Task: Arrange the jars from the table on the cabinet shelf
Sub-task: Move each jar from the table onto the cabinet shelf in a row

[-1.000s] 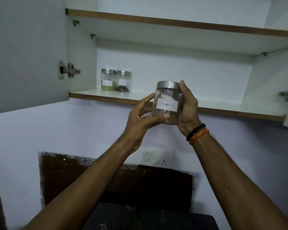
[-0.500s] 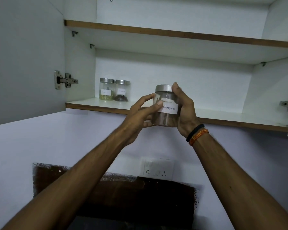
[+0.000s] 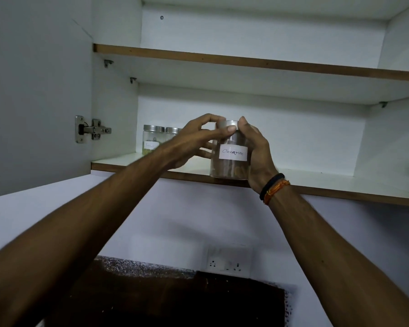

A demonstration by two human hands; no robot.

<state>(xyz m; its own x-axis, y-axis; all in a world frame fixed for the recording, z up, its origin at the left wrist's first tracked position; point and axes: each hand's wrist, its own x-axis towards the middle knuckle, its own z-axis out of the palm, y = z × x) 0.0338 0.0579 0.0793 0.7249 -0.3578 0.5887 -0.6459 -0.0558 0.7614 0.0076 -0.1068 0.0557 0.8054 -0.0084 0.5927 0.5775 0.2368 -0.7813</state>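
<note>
A clear jar point(image 3: 230, 164) with a metal lid and a white label reading "Cinnamon" is held up at the front edge of the lower cabinet shelf point(image 3: 340, 185). My right hand point(image 3: 257, 154) grips its right side, thumb by the lid. My left hand point(image 3: 196, 140) holds the jar from the left, thumb across the lid's front and fingers behind it. Two more labelled jars stand at the shelf's back left: one point(image 3: 151, 140) in full view, the other point(image 3: 172, 132) mostly hidden by my left hand.
The cabinet's left door point(image 3: 33, 90) stands open with a metal hinge point(image 3: 90, 129). An upper shelf point(image 3: 246, 61) runs above. Below, a wall socket plate point(image 3: 227, 261) sits over a dark backsplash point(image 3: 175, 300).
Both hands have raised the cinnamon jar up to the shelf's front edge. My left hand has slid from the jar's side up to its lid.
</note>
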